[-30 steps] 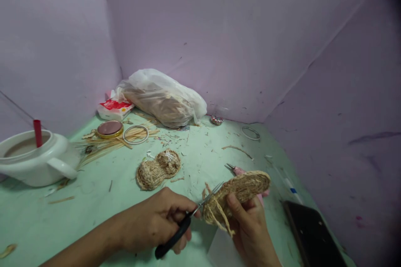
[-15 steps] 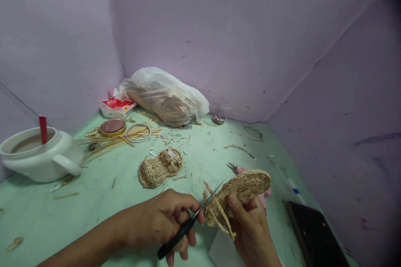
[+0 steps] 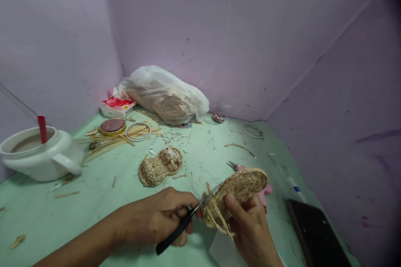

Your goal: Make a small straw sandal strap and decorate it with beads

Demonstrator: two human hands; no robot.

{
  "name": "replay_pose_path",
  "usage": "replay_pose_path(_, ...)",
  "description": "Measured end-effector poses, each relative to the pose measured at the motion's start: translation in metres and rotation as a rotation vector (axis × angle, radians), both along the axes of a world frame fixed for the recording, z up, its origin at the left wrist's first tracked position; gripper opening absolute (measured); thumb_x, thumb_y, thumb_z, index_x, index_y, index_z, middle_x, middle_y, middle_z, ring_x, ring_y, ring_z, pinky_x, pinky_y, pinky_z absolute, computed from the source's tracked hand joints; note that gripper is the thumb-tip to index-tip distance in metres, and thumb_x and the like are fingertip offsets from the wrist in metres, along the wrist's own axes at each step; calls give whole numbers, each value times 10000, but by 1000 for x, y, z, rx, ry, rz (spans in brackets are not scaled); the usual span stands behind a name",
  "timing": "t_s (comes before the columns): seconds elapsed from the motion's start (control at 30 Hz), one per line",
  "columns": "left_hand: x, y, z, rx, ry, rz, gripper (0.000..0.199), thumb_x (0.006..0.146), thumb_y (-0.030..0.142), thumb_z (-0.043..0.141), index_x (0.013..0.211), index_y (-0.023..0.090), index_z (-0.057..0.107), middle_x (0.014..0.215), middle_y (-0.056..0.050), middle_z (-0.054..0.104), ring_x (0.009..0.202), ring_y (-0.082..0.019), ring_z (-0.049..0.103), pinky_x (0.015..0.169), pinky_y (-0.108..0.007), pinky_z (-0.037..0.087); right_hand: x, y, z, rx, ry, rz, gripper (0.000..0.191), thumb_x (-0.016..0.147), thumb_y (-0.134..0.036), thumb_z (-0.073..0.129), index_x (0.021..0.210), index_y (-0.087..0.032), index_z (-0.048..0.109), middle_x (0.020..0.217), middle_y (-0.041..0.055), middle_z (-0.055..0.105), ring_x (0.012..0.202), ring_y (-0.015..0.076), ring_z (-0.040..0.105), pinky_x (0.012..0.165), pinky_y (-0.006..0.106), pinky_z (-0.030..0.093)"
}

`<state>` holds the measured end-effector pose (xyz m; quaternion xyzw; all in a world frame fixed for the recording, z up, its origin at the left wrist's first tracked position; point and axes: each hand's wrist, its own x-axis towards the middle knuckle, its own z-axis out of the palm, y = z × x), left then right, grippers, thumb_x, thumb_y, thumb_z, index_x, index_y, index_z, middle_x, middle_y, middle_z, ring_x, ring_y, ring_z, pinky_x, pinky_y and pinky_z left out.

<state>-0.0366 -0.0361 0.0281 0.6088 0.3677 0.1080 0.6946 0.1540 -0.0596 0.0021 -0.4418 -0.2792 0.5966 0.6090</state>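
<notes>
My left hand (image 3: 161, 219) is closed round black-handled scissors (image 3: 177, 232), their narrow blades pointing up to the right. The blades lie against the left end of a woven straw sole-shaped piece (image 3: 242, 185), where loose straw strands (image 3: 219, 217) hang off. My right hand (image 3: 250, 225) grips this piece from below, thumb on its near face. Beyond my left hand, a second woven straw piece (image 3: 160, 167), narrow in the middle, lies on the table with white beads at its upper end. Pink-handled pliers (image 3: 266, 192) lie partly hidden behind the held piece.
At left stands a white pot (image 3: 40, 164) with a red-handled tool in it. A plastic bag (image 3: 166, 98), a red-and-white box (image 3: 117, 106), a round tin (image 3: 112, 126) and straw strips are at the back. A dark phone (image 3: 316, 233) lies at right, near a pen (image 3: 296, 190).
The scissors have shifted slightly left and their blades now sit closer against the edge of the woven piece. My left fingers have curled in more. The woven piece has moved slightly left.
</notes>
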Motion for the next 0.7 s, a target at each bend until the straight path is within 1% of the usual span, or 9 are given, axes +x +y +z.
replay_pose_path(0.07,-1,0,1,22,25,-12,203,604,121,551,794,169,603,651,41,566,571,-89,496,500,-174,379,-1,0,0,4,-4,13,242,614,-289,776,770,-182,625,631,23,694,550,206,650,527,319,532)
replay_pose_path(0.23,1,0,-2,-169,-32,-28,354,535,95,530,873,202,540,704,37,589,536,-97,522,453,-183,420,-1,0,2,-14,3,-2,229,614,-267,779,764,-189,625,637,11,694,514,182,637,539,324,541)
replay_pose_path(0.33,2,1,-3,-228,-48,-29,363,520,96,510,867,204,516,685,37,594,509,-100,539,431,-189,441,-1,0,2,-17,0,-9,229,621,-260,777,774,-191,621,645,10,692,488,167,624,527,317,541)
replay_pose_path(0.47,5,0,1,-255,-54,-18,349,499,95,512,832,197,504,637,41,587,503,-107,559,421,-187,448,3,2,-2,-11,25,37,228,653,-287,758,812,-198,620,669,22,696,534,190,649,517,311,539)
replay_pose_path(0.57,7,-1,3,-253,-56,2,322,520,130,532,833,193,492,610,38,578,487,-112,552,398,-179,418,8,3,-7,7,28,69,226,669,-288,751,838,-212,622,695,11,698,538,178,645,531,305,540)
replay_pose_path(0.63,7,-1,2,-212,-82,14,324,540,157,550,860,190,506,636,31,582,512,-112,545,423,-186,412,11,4,-9,28,25,73,224,671,-289,751,840,-214,625,706,2,693,540,165,638,543,298,541)
replay_pose_path(0.7,5,-1,0,-144,-96,4,319,552,156,557,869,188,536,691,26,588,561,-106,538,483,-199,419,12,4,-12,49,7,51,232,656,-286,763,827,-206,629,708,-1,686,567,160,638,550,285,542)
